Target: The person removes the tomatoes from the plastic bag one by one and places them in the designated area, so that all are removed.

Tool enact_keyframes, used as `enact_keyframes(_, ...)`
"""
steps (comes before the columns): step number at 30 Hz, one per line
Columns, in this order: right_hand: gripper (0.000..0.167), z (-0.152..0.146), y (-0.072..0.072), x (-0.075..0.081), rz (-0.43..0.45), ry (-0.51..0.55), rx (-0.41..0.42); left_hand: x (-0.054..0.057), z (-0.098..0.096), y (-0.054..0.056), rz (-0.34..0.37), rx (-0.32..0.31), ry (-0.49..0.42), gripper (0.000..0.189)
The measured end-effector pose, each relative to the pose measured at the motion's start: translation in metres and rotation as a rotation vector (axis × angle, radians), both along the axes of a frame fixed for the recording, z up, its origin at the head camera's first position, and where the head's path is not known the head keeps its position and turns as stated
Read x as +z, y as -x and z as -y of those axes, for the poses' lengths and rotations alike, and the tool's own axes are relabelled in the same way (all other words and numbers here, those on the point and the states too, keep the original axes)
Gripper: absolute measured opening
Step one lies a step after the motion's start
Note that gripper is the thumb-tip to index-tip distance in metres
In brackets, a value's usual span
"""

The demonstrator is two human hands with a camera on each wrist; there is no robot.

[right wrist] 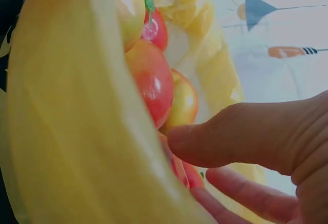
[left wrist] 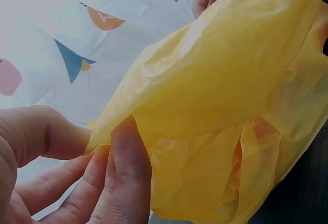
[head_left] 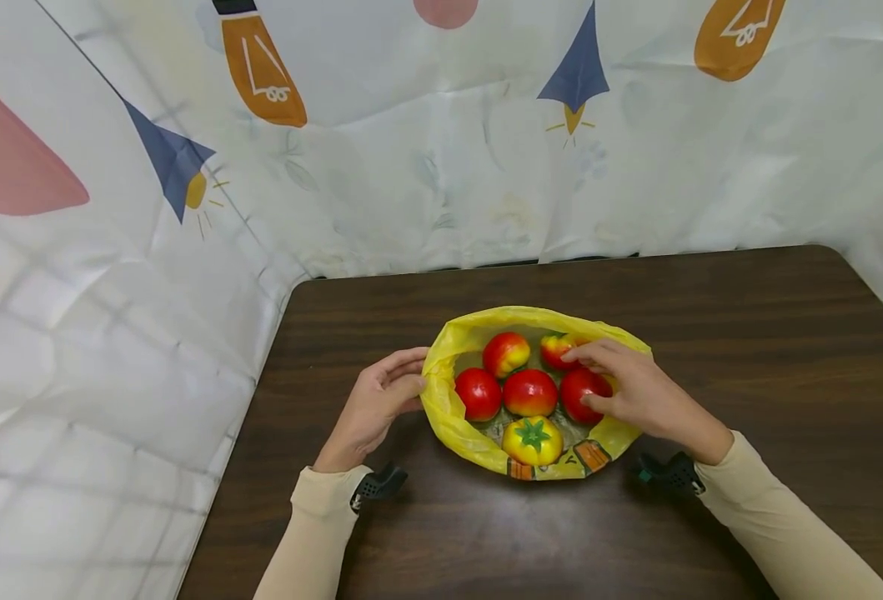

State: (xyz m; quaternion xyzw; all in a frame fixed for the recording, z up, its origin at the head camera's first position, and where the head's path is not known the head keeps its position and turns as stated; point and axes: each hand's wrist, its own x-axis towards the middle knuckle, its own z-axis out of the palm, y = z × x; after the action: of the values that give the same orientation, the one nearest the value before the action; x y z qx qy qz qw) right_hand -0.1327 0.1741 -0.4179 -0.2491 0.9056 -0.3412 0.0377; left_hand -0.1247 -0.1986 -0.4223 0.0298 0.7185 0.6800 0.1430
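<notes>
A yellow plastic bag (head_left: pixel 447 417) lies on the table with its mouth spread wide. At its left rim my left hand (head_left: pixel 381 404) pinches the plastic between thumb and fingers; the left wrist view shows the fold in its grasp. My right hand (head_left: pixel 639 387) reaches over the right rim, thumb and fingers spread around a red fruit (head_left: pixel 576 392). Its fingertips are close to a red-and-yellow fruit (head_left: pixel 554 350) behind. Also inside are a red-and-yellow peach-like fruit (head_left: pixel 507 354), two red fruits, one at left (head_left: pixel 479 394) and one central (head_left: pixel 530 392), and a yellow tomato-like fruit (head_left: pixel 533 442) with a green calyx.
The dark wood-grain table (head_left: pixel 756 358) extends around the bag. A white patterned cloth (head_left: pixel 426 183) hangs behind it and along the left side. Black wrist devices, one on the left (head_left: pixel 377 486) and one on the right (head_left: pixel 669 472), sit at the cream sleeves.
</notes>
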Motion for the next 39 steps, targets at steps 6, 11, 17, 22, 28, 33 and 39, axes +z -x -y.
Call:
enact_keyframes(6,0.056,-0.001,0.002,0.002,0.039,-0.042,-0.012,0.002,-0.001,0.002,-0.001,-0.002,0.005,0.044)
enact_keyframes(11,0.061,0.001,0.002,0.004,0.065,-0.113,-0.024,0.003,-0.002,0.002,0.003,-0.003,0.012,0.045)
enact_keyframes(17,0.063,0.001,0.003,0.004,0.094,-0.137,-0.029,0.004,-0.003,0.001,0.002,-0.008,0.002,0.044)
enact_keyframes(22,0.062,0.0,0.003,0.002,0.083,-0.147,-0.012,0.003,-0.003,0.001,0.0,-0.011,-0.006,0.044)
enact_keyframes(28,0.061,-0.005,0.006,-0.002,0.106,-0.109,0.014,0.002,-0.003,0.0,0.005,-0.008,-0.002,0.044)
enact_keyframes(33,0.063,-0.011,0.009,-0.005,0.195,-0.006,0.034,0.002,-0.003,-0.002,0.016,0.001,0.0,0.044)
enact_keyframes(39,0.061,-0.014,0.011,-0.006,0.231,0.018,0.04,0.002,-0.003,-0.003,0.015,0.002,0.004,0.044)
